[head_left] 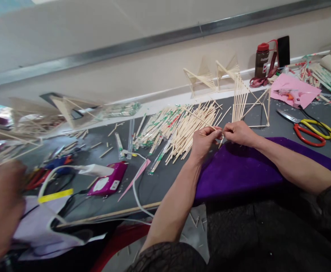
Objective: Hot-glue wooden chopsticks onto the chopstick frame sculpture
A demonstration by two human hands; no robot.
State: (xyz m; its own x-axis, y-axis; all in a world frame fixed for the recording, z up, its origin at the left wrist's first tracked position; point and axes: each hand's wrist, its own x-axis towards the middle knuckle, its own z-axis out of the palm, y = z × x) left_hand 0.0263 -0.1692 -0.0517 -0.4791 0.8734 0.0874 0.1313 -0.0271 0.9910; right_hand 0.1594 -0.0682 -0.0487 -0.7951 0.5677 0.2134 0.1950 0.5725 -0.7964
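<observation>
My left hand (206, 141) is closed around a thin wooden stick (200, 120) that slants up and away to the left. Right beside it, my right hand (239, 134) is closed in a pinch at the stick's near end; the fingers partly hide what lies between them. Both hands are over the table's edge of a purple cloth (239, 170) near my lap. A large pile of bare wooden sticks (192, 132) lies just left of my hands. Behind them stands a frame built of sticks (240, 100).
Scissors (310, 128) and a glue gun (293, 96) on pink paper lie right. A red-lidded bottle (262, 62) stands at the wall. Wrapped sticks (160, 122), a magenta box (109, 179) and a white cable (135, 192) lie left. Another person's blurred hand (2, 204) is far left.
</observation>
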